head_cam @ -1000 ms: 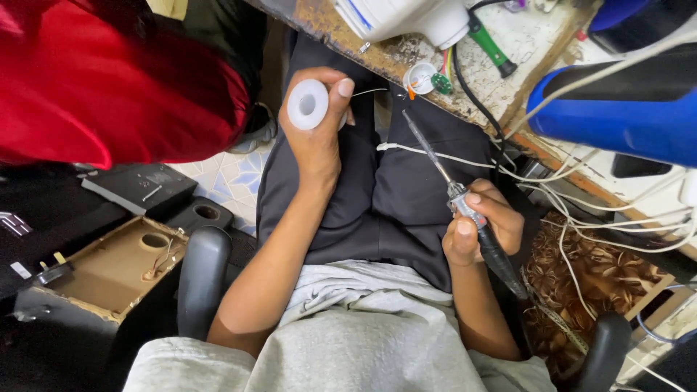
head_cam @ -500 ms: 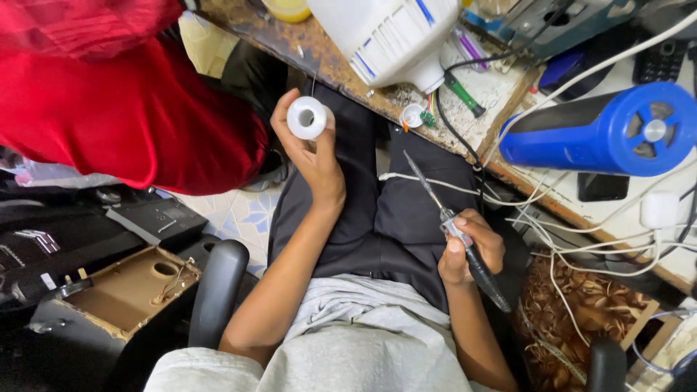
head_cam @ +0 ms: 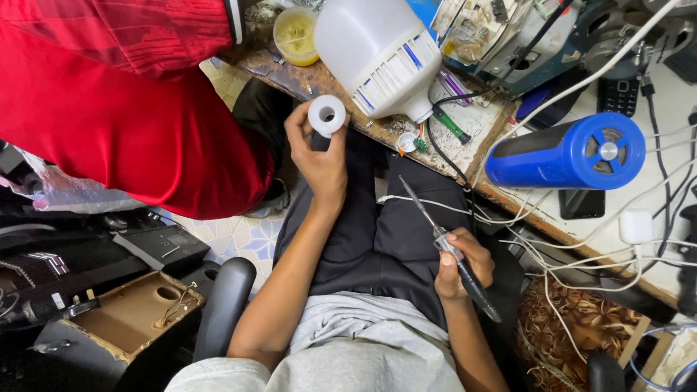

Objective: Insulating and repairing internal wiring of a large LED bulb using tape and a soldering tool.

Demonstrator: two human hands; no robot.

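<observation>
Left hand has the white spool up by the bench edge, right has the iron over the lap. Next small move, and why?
Probably bring the iron tip up toward the small board at the bench edge. The right hand holds the iron over the lap, tip pointing that way but well short of it. The left hand already holds the spool raised beside that spot.

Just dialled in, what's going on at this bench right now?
A seated person holds a white ring-shaped part up in the left hand, at the edge of a cluttered workbench. The right hand grips a soldering iron over the lap, tip pointing toward the bench. A large white bulb housing and a blue cylindrical speaker lie on the bench. Someone in red stands alongside.
</observation>
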